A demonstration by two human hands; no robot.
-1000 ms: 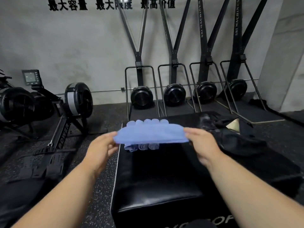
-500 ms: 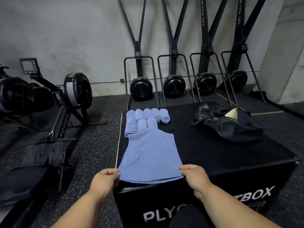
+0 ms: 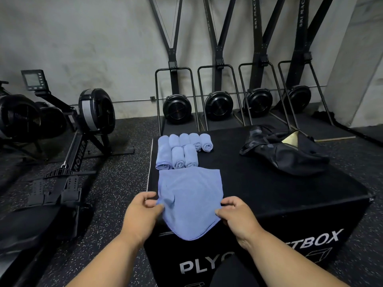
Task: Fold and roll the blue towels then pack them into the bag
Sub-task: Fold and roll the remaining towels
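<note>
A flat blue towel [image 3: 190,195] lies on the near left part of the black plyo box [image 3: 269,187], its near edge sagging over the box's front. My left hand [image 3: 143,214] pinches the towel's near left edge and my right hand [image 3: 238,216] pinches its near right edge. Several rolled blue towels [image 3: 183,151] lie side by side in two rows just beyond the flat one. The black bag [image 3: 284,152] lies slumped on the box's far right, its mouth partly open showing a tan lining.
A rowing machine [image 3: 78,137] stands on the speckled floor to the left of the box. Several ski machines [image 3: 217,104] line the grey back wall behind it. A grey pillar rises at the far right.
The towel went from held up in the air to spread flat on the box. Since then the far edge has drawn back off the rolled towels and the near edge now hangs over the front.
</note>
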